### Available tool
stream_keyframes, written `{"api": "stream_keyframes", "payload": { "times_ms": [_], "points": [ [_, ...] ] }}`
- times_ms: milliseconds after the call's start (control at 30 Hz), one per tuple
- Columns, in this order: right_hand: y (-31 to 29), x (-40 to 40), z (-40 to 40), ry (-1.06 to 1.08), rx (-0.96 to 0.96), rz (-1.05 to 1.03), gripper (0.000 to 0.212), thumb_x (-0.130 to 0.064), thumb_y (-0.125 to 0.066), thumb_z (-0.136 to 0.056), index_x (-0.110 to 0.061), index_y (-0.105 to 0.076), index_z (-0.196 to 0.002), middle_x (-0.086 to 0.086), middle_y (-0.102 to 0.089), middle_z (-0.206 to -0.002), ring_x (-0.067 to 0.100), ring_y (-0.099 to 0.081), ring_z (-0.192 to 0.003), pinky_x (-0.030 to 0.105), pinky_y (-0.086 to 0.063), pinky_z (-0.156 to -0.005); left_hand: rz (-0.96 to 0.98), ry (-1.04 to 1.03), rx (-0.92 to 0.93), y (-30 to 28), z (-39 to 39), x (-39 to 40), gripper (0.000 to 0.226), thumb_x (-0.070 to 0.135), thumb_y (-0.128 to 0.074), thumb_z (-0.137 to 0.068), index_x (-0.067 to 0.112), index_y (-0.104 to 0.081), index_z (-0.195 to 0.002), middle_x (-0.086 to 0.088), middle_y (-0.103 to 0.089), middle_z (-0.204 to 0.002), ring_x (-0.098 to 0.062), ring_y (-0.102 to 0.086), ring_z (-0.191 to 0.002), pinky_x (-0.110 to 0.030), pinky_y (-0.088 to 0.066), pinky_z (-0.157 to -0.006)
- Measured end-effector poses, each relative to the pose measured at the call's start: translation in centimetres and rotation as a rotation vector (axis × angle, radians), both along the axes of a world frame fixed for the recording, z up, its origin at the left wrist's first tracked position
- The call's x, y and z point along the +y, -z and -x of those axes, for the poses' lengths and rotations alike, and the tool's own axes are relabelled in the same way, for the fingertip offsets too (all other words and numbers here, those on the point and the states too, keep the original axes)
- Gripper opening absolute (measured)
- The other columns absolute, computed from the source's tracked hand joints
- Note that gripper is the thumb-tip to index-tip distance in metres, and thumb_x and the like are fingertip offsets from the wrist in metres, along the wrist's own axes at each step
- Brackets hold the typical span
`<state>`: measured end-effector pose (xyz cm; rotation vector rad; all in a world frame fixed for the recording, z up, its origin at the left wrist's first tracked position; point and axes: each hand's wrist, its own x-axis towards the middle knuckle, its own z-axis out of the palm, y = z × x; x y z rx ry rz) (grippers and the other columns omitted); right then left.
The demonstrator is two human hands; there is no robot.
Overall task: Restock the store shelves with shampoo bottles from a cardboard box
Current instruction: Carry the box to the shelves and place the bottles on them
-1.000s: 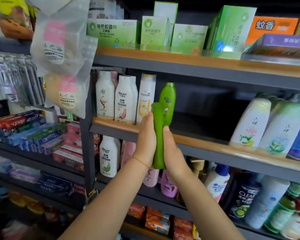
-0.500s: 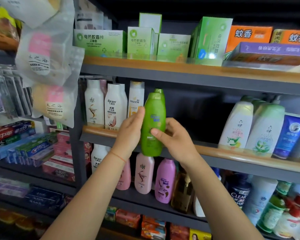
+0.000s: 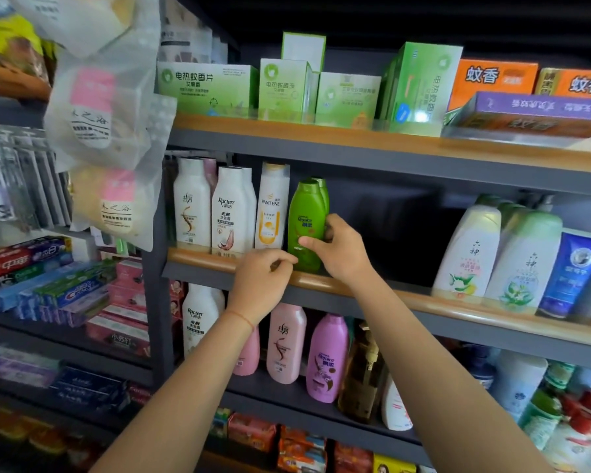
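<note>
A green shampoo bottle (image 3: 306,223) stands upright on the middle shelf (image 3: 406,298), just right of the Pantene bottle (image 3: 272,206). A second green bottle (image 3: 324,194) stands right behind it. My right hand (image 3: 338,249) grips the front green bottle from its right side, thumb across the lower label. My left hand (image 3: 261,281) is at the shelf's wooden lip, fingers loosely curled, fingertips at the bottle's lower left edge and holding nothing. No cardboard box is in view.
White bottles (image 3: 191,206) fill the shelf's left end, with a dark gap between the green bottles and the white-green bottles (image 3: 468,254) at right. Pink and purple bottles (image 3: 326,360) stand below. Green boxes (image 3: 287,90) sit above. Bagged goods (image 3: 106,107) hang at left.
The green bottle, held in the air in both hands, now stands on the middle shelf. My left hand has come off it and dropped to the shelf lip.
</note>
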<state>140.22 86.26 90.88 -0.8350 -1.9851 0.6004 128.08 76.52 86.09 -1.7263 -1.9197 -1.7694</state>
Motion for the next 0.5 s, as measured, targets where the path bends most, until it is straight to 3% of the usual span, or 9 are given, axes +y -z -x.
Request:
{"api": "stream_keyframes", "payload": {
  "times_ms": [133,300,367,433,500],
  "points": [
    [0.0,1.1,0.6,0.08,-0.013,0.044,0.04,-0.031,-0.079,-0.081,-0.006,-0.059,-0.105,0.006,-0.068,-0.096,0.024,-0.065,-0.088,0.036,-0.054,-0.075,-0.01,0.017,-0.006,0.1,0.0,0.2,0.025,0.005,-0.058,-0.091,0.017,-0.079,-0.097,0.007,-0.073,-0.096,0.006,-0.058,-0.086,-0.004,-0.039,-0.081],
    [-0.2,0.6,0.8,0.164,-0.088,0.011,0.047,-0.034,-0.078,-0.082,-0.004,-0.054,-0.11,0.011,-0.063,-0.104,0.027,-0.061,-0.096,0.031,-0.045,-0.072,-0.029,0.039,0.01,0.3,0.3,0.2,0.024,0.006,-0.058,-0.092,0.017,-0.078,-0.098,0.009,-0.071,-0.095,-0.003,-0.061,-0.092,-0.026,-0.049,-0.094],
    [0.1,-0.9,0.3,0.274,-0.059,-0.154,0.048,-0.032,-0.076,-0.083,-0.005,-0.053,-0.114,0.013,-0.057,-0.11,0.027,-0.057,-0.099,0.033,-0.047,-0.078,-0.109,0.004,0.11,0.8,0.4,-0.5,0.022,0.007,-0.057,-0.093,0.016,-0.077,-0.098,0.005,-0.071,-0.1,-0.005,-0.059,-0.098,-0.02,-0.043,-0.099],
    [0.9,-3.1,0.0,0.37,0.093,-0.455,0.032,-0.025,-0.071,-0.087,-0.006,-0.056,-0.108,0.01,-0.056,-0.103,0.025,-0.055,-0.094,0.038,-0.049,-0.078,-0.253,-0.108,0.217,1.5,1.0,-2.0,0.019,0.012,-0.056,-0.092,0.012,-0.076,-0.094,0.001,-0.068,-0.101,-0.01,-0.055,-0.099,-0.01,-0.035,-0.097],
    [2.3,-6.1,0.6,0.269,0.251,-0.56,0.012,-0.017,-0.063,-0.091,-0.008,-0.057,-0.097,0.004,-0.056,-0.09,0.019,-0.054,-0.081,0.034,-0.047,-0.069,-0.325,-0.189,0.242,2.9,2.6,-3.8,0.022,0.018,-0.052,-0.093,0.01,-0.072,-0.087,0.0,-0.067,-0.09,-0.015,-0.058,-0.087,-0.021,-0.045,-0.082]
  ]
}}
